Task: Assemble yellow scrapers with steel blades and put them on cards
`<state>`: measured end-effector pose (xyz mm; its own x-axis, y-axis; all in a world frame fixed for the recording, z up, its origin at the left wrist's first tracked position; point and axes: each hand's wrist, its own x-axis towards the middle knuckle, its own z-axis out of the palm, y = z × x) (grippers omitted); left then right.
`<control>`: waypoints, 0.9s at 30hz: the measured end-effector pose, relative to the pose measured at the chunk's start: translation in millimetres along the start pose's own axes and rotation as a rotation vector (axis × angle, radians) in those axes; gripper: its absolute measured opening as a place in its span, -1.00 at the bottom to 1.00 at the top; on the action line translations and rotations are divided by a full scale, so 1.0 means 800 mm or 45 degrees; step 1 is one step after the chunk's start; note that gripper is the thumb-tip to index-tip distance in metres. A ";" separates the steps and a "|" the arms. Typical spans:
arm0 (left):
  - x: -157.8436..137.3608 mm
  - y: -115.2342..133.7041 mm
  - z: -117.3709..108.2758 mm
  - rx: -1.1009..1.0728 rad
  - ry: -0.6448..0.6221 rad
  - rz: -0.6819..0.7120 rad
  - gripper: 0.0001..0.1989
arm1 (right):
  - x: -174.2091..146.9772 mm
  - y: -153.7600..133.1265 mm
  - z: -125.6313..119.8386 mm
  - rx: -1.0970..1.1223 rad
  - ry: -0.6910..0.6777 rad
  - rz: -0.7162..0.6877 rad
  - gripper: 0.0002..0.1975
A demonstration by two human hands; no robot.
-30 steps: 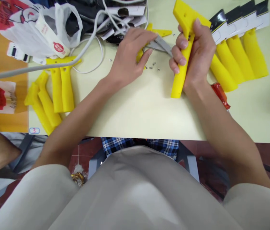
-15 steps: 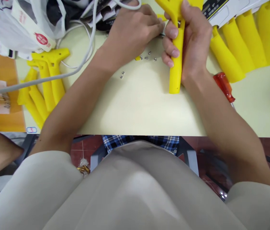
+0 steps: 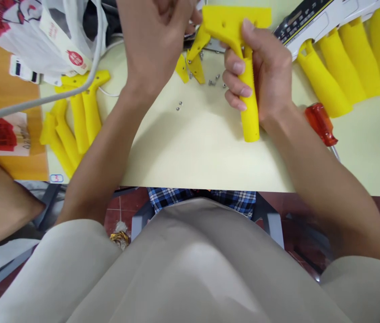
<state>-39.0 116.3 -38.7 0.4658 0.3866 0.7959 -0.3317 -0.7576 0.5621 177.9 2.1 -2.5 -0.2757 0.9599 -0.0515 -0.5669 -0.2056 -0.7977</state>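
My right hand (image 3: 260,76) is wrapped round the grip of a yellow plastic T-shaped scraper handle (image 3: 237,22), its wide head pointing away from me and my thumb at the neck. At the upper middle is my left hand (image 3: 156,40), raised over the table with its fingers curled together. What they hold, if anything, is hidden behind the hand. Between the hands lie small yellow plastic pieces (image 3: 196,68) with holes. Small silver screws (image 3: 213,81) lie beside them, and two more screws (image 3: 179,106) are closer to me.
Several yellow T-shaped handles (image 3: 78,112) are piled at the left, near a white plastic bag (image 3: 24,27) and a grey cable (image 3: 38,104). At the right, several yellow hollow grips (image 3: 324,80) lie by a black-and-white box (image 3: 306,22). A red-handled screwdriver (image 3: 321,124) rests behind my right forearm.
My left hand has lifted away from the tabletop and moved left, uncovering the small yellow pieces. The handle in my right hand has come slightly closer, showing its whole head.
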 end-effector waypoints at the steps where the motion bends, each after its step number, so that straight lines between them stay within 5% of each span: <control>1: -0.005 0.028 0.009 0.087 0.060 -0.187 -0.72 | -0.001 0.004 0.001 -0.031 -0.020 -0.021 -0.48; 5: -0.037 0.069 0.018 0.171 0.363 -0.565 -0.67 | -0.008 0.012 0.006 -0.132 -0.118 0.016 -0.57; 8: -0.061 0.042 0.018 0.049 0.519 -0.630 -0.46 | -0.014 0.013 0.010 -0.203 -0.163 0.087 -0.63; 12: -0.070 0.016 0.039 -0.099 0.704 -0.550 -0.44 | -0.018 0.014 0.012 -0.324 -0.124 0.137 -0.70; 20: -0.064 0.053 0.062 -0.085 0.586 -0.543 -0.57 | -0.018 0.013 0.006 -0.492 -0.101 0.166 -0.53; 27: -0.068 0.035 0.058 0.040 0.504 -0.240 -0.68 | -0.019 0.013 0.006 -0.493 -0.125 0.116 -0.57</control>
<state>-35.8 49.4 -76.7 0.1635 0.6869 0.7082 -0.2427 -0.6677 0.7037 171.9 -15.4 -7.2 -0.3946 0.9144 -0.0901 -0.2079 -0.1843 -0.9606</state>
